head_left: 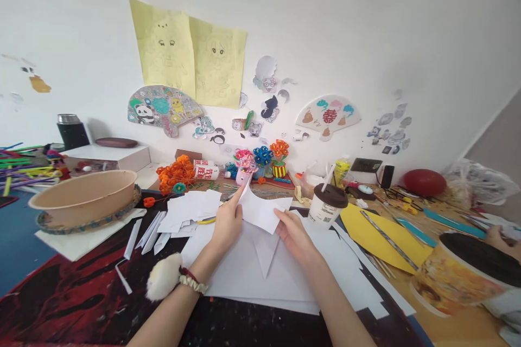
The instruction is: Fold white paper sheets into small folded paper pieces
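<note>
Over the middle of the table, a small sheet of white paper (259,214) with a curved upper edge is held up between my two hands. My left hand (228,222) pinches its left side, thumb and index finger pointing upward along it. On the right edge, the fingers of my right hand (296,232) close on the paper. Below it a white pointed piece (266,257) shows; I cannot tell whether it joins the held sheet. Large white sheets (228,279) lie flat underneath. Left of my hands are a stack of cut white papers (189,209) and several folded strips (151,232).
A lidded cup with a straw (328,206) stands close to my right hand. Further right are yellow card (386,233) and a patterned bucket (456,276), with another person's hand (502,239) behind it. A beige basin (85,195) sits left; orange craft flowers (177,173) lie behind.
</note>
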{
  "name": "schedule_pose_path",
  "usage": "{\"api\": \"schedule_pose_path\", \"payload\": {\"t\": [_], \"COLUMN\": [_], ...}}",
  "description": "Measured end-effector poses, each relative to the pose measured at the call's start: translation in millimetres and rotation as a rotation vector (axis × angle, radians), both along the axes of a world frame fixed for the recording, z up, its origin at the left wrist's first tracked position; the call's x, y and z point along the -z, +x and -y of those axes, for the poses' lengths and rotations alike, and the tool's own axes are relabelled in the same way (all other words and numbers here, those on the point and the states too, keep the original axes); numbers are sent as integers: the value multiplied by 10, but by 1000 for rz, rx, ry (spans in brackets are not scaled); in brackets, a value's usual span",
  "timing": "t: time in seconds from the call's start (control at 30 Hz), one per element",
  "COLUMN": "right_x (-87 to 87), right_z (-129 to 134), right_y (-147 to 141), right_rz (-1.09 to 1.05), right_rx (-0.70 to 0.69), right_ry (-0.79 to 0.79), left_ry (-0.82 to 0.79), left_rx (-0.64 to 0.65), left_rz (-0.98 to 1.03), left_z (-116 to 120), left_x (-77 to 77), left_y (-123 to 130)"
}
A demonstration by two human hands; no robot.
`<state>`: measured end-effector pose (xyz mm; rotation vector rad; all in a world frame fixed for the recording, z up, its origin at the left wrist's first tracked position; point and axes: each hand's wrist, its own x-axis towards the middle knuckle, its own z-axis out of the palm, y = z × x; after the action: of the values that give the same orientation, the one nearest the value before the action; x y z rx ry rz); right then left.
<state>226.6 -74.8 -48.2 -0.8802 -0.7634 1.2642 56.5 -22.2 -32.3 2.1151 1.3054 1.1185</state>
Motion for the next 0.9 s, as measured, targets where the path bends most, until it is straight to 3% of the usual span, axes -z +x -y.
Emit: {"api": "schedule_pose_path", "payload": {"t": [0.23,0.47,0.7,0.9], "right_x": [73,-30,-37,-28], "right_z": [-96,-37,10,-2], "right_y": [63,10,1,34], "right_rz": [-91,18,134,138], "right_rx": [18,1,149,239], "right_ry": [23,63,108,67], "left_ry": [336,389,392,187], "left_rx": [107,114,124,209], "left_rz": [-471,-585,-536,-293], "left_z": [101,116,239,274], "left_x": [68,69,-28,-35], "left_y": [55,71,81,82]}}
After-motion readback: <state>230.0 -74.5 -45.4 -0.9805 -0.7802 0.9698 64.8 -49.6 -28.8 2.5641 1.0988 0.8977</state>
